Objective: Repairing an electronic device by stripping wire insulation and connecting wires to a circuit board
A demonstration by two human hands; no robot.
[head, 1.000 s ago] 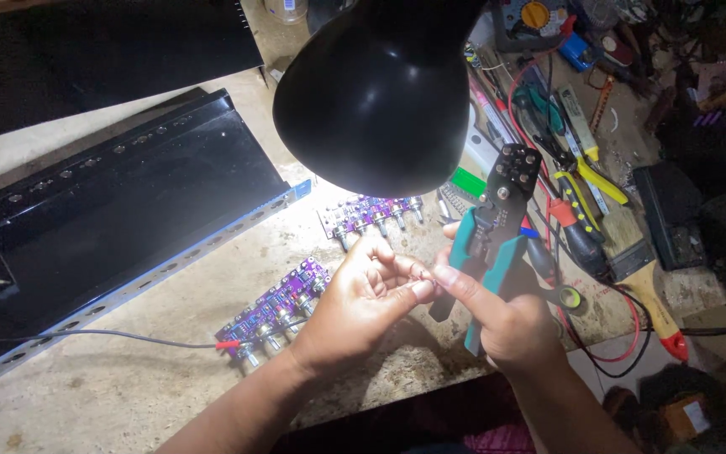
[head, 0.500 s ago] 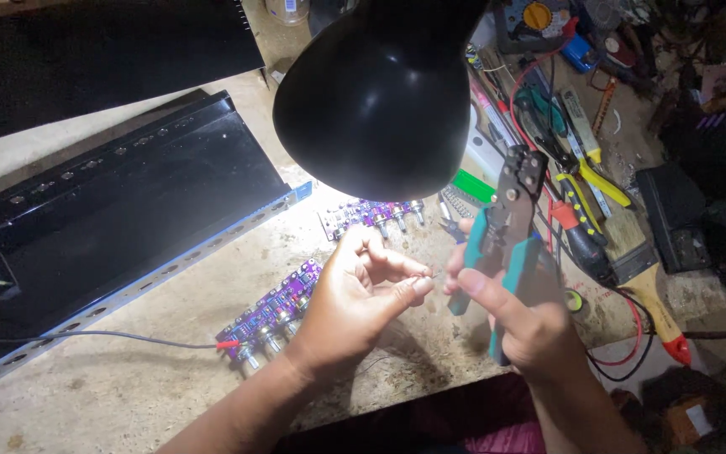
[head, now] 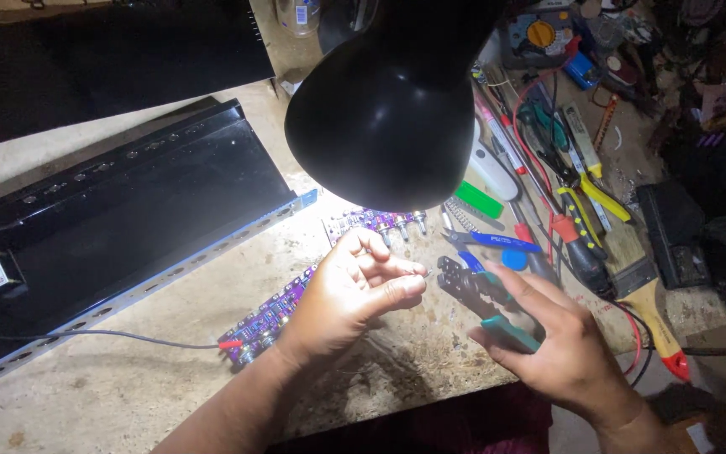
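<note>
The lamp shade (head: 392,109) is glossy black, smooth; the long chassis (head: 119,227) looks like black painted metal with a bare edge; the counter (head: 153,378) is rough, dusty and matt; the crimping tool (head: 485,298) has teal, probably plastic, handles

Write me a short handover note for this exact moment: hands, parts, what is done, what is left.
Left hand: fingers pinch something too small to identify, at the tool's head.
Right hand: grips the teal-handled black crimping pliers, head pointed at the left fingertips.
Two purple circuit boards with knobs lie on the dusty bench beside the left hand; a black metal chassis lies further left.
Done: piece and tool brought together.
Left: cannot tell whether the tool has closed on it.
</note>
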